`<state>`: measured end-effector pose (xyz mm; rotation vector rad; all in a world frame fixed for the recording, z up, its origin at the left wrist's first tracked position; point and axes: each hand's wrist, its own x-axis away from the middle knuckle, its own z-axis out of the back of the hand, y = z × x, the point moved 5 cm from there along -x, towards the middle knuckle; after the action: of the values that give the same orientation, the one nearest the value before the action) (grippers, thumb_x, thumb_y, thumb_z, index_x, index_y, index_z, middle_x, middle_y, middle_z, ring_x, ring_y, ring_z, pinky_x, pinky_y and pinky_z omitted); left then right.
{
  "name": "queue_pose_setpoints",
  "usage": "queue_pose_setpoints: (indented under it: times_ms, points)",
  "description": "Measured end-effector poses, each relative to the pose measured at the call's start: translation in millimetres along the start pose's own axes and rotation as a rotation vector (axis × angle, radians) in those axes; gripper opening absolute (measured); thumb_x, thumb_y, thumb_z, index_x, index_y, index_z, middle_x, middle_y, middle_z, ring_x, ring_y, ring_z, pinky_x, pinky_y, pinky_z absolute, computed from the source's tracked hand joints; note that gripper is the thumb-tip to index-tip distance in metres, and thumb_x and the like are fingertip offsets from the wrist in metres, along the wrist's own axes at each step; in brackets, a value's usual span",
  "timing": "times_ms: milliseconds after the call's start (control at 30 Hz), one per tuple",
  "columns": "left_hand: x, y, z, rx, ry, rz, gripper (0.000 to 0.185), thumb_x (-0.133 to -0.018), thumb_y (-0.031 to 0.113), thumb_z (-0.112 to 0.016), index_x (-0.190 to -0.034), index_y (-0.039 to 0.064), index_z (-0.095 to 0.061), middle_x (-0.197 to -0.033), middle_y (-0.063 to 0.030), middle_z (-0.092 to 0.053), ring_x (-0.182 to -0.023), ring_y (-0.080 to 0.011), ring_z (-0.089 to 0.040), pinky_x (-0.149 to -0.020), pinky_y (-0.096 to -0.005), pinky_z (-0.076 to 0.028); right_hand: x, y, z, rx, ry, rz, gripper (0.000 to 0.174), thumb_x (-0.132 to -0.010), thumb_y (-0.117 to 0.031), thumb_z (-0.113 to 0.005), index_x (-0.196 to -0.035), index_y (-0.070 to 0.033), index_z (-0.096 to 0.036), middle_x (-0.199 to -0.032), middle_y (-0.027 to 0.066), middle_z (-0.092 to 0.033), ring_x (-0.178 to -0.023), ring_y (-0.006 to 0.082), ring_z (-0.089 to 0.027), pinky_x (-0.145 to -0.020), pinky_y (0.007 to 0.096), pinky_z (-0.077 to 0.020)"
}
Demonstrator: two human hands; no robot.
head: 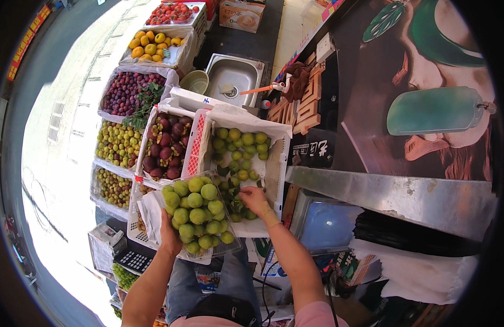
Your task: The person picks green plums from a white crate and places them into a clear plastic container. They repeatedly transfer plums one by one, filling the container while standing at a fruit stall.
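My left hand (170, 235) grips the left side of a clear plastic tray (232, 246) heaped with green plums (197, 215). The tray sits over the near left part of a paper-lined crate (282, 163). Inside that crate, more green plums (241, 141) lie loosely, with white lining showing among them. My right hand (255, 200) reaches into the crate, its fingertips bent together beside some dark green leaves (234, 191). Whether a leaf or fruit is between those fingers cannot be made out.
Left of the crate are mangosteens (166, 147) in a white box. Beyond stand boxes of purple plums (127, 93), small yellow-green fruit (118, 143), persimmons (154, 47) and tomatoes (172, 13). A steel sink (239, 67) lies ahead, and a blue-topped scale (329, 225) stands at right.
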<state>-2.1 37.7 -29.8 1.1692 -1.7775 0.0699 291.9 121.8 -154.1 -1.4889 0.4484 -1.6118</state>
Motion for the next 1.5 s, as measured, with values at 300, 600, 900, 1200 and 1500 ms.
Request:
queue_pose_setpoints:
  times_ms: [300,600,900,1200,1500]
  points:
    - [1,2,-4,-0.043,0.032,0.007,0.084,-0.103,0.074,-0.038,-0.159,0.010,-0.039,-0.157,-0.0140,-0.049,-0.142,-0.0337,-0.051,-0.119,-0.0516,-0.041,22,-12,-27,0.644,-0.071,0.018,0.057,-0.081,-0.036,-0.084,-0.123,-0.001,-0.070,-0.118,0.0236,-0.069,-0.108,0.0386,-0.067,-0.096,0.0462,-0.0542]
    - [0,-1,3,-0.039,0.024,0.016,0.085,-0.103,0.074,-0.037,-0.159,0.010,-0.038,-0.158,-0.0137,-0.048,-0.144,-0.0330,-0.049,-0.121,-0.0513,-0.039,42,-29,17,-0.800,-0.029,-0.096,0.042,-0.104,-0.022,-0.063,-0.140,-0.001,-0.055,-0.118,0.0103,-0.069,-0.102,0.0255,-0.070,-0.081,0.0387,-0.0585]
    - [-2,-2,7,-0.016,0.020,0.024,0.085,-0.103,0.074,-0.037,-0.159,0.010,-0.038,-0.157,-0.0138,-0.049,-0.143,-0.0334,-0.049,-0.120,-0.0517,-0.040,70,-83,24,-1.229,-0.122,0.015,0.043,-0.108,-0.018,-0.059,-0.147,-0.004,-0.049,-0.119,0.0133,-0.068,-0.099,0.0258,-0.071,-0.079,0.0370,-0.0606]
    - [-2,-3,7,-0.009,0.032,0.015,0.085,-0.103,0.074,-0.036,-0.159,0.010,-0.039,-0.156,-0.0144,-0.050,-0.142,-0.0338,-0.050,-0.119,-0.0516,-0.041,82,-107,28,-0.517,0.129,0.110,0.062,-0.091,0.002,-0.078,-0.146,0.003,-0.051,-0.117,0.0114,-0.071,-0.089,0.0128,-0.070,-0.067,0.0248,-0.0563]
    - [-3,-5,11,-0.005,0.043,0.015,0.083,-0.104,0.073,-0.036,-0.159,0.011,-0.039,-0.156,-0.0141,-0.050,-0.142,-0.0335,-0.050,-0.119,-0.0515,-0.041,82,-100,32,-0.500,0.172,0.072,0.058,-0.091,0.001,-0.078,-0.144,0.005,-0.054,-0.110,0.0114,-0.074,-0.085,0.0137,-0.071,-0.067,0.0267,-0.0572]
